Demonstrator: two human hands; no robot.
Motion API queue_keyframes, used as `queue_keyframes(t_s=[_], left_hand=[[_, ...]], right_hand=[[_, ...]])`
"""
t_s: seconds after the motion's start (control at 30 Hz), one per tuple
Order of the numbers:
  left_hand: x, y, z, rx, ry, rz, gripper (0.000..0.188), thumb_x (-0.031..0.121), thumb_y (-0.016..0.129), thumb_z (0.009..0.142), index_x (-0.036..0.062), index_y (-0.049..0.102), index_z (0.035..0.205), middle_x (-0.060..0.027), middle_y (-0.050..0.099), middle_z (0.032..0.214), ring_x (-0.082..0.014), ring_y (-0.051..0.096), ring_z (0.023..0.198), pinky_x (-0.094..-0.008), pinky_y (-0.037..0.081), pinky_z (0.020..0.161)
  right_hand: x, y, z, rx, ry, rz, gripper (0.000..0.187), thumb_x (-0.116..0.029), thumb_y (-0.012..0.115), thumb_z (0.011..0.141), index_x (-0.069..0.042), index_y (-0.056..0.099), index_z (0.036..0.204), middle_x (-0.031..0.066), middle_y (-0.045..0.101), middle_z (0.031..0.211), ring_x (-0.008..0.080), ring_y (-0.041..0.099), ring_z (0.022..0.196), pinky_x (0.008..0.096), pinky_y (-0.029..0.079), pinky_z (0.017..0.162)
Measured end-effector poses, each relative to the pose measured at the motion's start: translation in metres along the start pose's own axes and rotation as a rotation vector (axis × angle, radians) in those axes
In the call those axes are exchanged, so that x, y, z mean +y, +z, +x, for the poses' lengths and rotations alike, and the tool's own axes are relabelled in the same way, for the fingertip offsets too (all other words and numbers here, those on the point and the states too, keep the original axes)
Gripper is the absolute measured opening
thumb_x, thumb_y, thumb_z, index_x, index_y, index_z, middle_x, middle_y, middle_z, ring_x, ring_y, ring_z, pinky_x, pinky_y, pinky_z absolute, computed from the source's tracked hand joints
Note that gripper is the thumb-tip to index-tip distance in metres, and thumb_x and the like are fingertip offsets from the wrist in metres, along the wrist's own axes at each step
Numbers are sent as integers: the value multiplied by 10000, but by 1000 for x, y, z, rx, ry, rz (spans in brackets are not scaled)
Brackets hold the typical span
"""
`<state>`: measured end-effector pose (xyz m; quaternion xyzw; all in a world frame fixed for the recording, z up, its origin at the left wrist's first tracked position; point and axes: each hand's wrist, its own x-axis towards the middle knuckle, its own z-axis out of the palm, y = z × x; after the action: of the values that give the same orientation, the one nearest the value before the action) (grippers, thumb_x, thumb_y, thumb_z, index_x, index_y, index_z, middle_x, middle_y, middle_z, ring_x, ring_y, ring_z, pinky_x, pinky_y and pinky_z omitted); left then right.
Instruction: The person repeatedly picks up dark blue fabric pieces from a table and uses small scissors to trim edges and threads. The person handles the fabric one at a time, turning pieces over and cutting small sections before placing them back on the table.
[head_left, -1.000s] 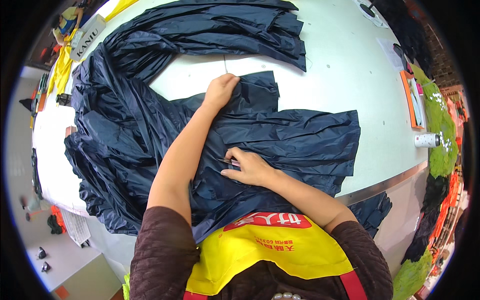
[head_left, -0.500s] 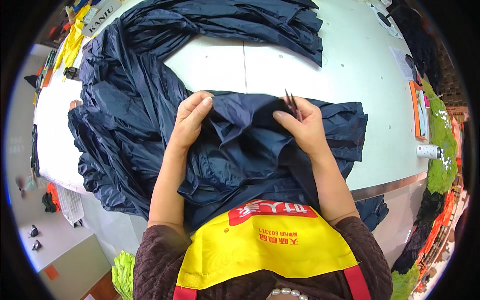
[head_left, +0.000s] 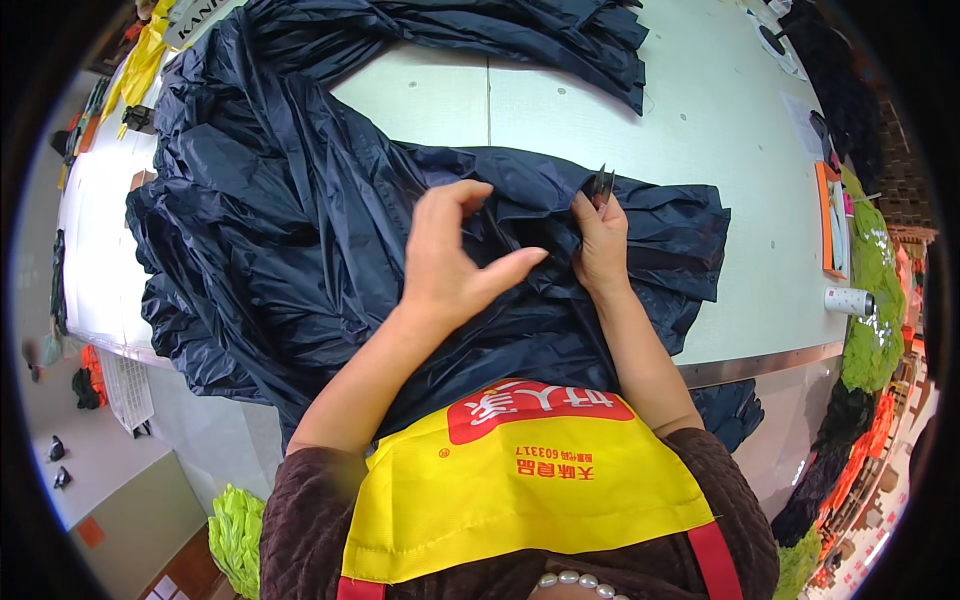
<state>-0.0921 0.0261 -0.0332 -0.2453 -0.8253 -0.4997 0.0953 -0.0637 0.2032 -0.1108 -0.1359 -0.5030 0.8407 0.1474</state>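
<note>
A large heap of shiny navy fabric [head_left: 270, 220] lies crumpled across the table and hangs over its near edge against my apron. My left hand [head_left: 450, 260] is over its middle, thumb and fingers spread wide with nothing between them. To its right, my right hand [head_left: 601, 245] pinches a fold of the cloth. The same hand has dark thread snips [head_left: 603, 185] tucked in it, the two pointed blades sticking up past the fingers. A dark hollow in the fabric shows between my hands.
The white table [head_left: 760, 240] extends to the right. A white speckled cup [head_left: 849, 301] lies at its right edge near an orange-edged box [head_left: 830, 220]. Lime-green cloth [head_left: 880, 300] is piled beyond. Yellow cloth [head_left: 140, 65] and a small black object [head_left: 138, 119] are at the far left.
My left hand has let go of the fabric, opened and moved right. My right hand still grips cloth and snips. The raised stretch of cloth between the hands has dropped.
</note>
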Motion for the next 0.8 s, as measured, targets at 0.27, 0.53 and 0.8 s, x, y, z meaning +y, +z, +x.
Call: queue_keyframes(t_s=[0.27, 0.53, 0.8], left_hand=[[-14, -44, 14, 205, -174, -323, 152, -38, 478, 829, -4, 588, 928, -31, 566, 881, -113, 523, 801, -214, 411, 721], [-4, -50, 0, 3, -233, -155, 165, -13, 488, 856, -11, 577, 995, -20, 553, 847, -72, 496, 765, -183, 391, 691], [24, -60, 33, -411, 203, 310, 851, 373, 795, 559, 61, 442, 1268, -189, 441, 1276, -363, 380, 1220, -416, 318, 1010]], right_hand=[[-37, 2, 9, -36, -251, -522, 111, 13, 593, 806, 11, 588, 917, -12, 582, 808, 43, 504, 691, 179, 418, 646], [-42, -9, 21, 58, -70, -654, 124, -17, 608, 785, 10, 596, 906, -18, 558, 754, 37, 467, 658, 191, 415, 621], [-72, 21, 2, -345, -172, -566, 101, -62, 640, 801, 12, 620, 866, 8, 591, 763, 51, 508, 685, 190, 423, 642]])
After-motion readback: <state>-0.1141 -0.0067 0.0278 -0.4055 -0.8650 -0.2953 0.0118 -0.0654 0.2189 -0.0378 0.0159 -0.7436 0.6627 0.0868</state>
